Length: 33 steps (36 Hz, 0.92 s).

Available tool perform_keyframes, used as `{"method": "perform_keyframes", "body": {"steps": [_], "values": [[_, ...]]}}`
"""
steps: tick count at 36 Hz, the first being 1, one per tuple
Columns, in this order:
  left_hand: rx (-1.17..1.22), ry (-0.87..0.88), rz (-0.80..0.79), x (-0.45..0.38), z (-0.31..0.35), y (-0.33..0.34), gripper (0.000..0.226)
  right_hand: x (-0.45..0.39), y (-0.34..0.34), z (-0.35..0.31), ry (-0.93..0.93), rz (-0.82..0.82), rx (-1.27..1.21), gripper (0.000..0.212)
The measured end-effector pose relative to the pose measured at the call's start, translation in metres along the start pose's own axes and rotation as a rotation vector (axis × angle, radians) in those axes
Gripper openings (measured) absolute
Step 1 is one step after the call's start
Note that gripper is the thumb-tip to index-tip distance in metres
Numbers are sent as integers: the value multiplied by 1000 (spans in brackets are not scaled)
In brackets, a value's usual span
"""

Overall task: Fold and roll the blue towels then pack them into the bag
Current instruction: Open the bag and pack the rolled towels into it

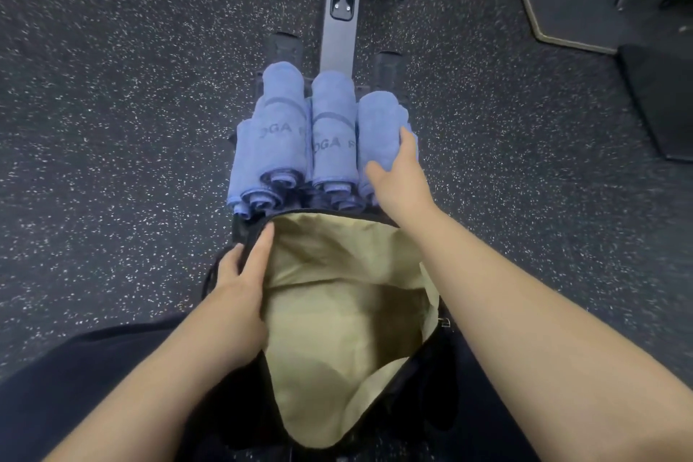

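Several rolled blue towels (285,131) lie stacked side by side ahead of me, their spiral ends facing me. A black bag (423,379) with a tan lining (337,311) gapes open on my lap, nothing visible inside it. My left hand (243,285) grips the bag's left rim, thumb inside against the lining. My right hand (403,176) wraps around the rightmost rolled towel (378,124), fingers curled over its far side.
The towels rest on a dark bench frame with a grey metal rail (343,11) running away from me. Speckled dark rubber floor (112,124) lies on both sides. A metal frame (532,4) and a black block (660,101) stand at the upper right.
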State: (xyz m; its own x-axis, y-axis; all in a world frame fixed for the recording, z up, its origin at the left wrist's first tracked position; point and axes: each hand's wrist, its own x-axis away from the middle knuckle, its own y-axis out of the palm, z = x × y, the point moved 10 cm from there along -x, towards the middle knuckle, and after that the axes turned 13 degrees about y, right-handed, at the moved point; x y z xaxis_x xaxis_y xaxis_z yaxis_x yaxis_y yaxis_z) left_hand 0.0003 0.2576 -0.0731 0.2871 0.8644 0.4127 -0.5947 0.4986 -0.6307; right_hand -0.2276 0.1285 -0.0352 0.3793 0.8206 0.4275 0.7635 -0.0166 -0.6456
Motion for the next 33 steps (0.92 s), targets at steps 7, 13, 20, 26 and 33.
{"method": "perform_keyframes", "body": {"steps": [7, 13, 20, 26, 33], "values": [[-23, 60, -8, -4, -4, -4, 122, 36, -27, -6, -120, 23, -112, 69], [-42, 81, -36, -5, -2, -2, 101, 76, -39, -11, -186, 5, -188, 67], [-92, 168, 237, 5, 17, -32, 60, 121, -9, 7, -155, -36, -206, 77], [592, 400, 494, 21, 82, -49, 51, 148, 19, -1, -220, -136, -279, 82], [983, 470, 297, 15, 90, -28, 44, 158, 42, 3, -172, -288, -332, 35]]}}
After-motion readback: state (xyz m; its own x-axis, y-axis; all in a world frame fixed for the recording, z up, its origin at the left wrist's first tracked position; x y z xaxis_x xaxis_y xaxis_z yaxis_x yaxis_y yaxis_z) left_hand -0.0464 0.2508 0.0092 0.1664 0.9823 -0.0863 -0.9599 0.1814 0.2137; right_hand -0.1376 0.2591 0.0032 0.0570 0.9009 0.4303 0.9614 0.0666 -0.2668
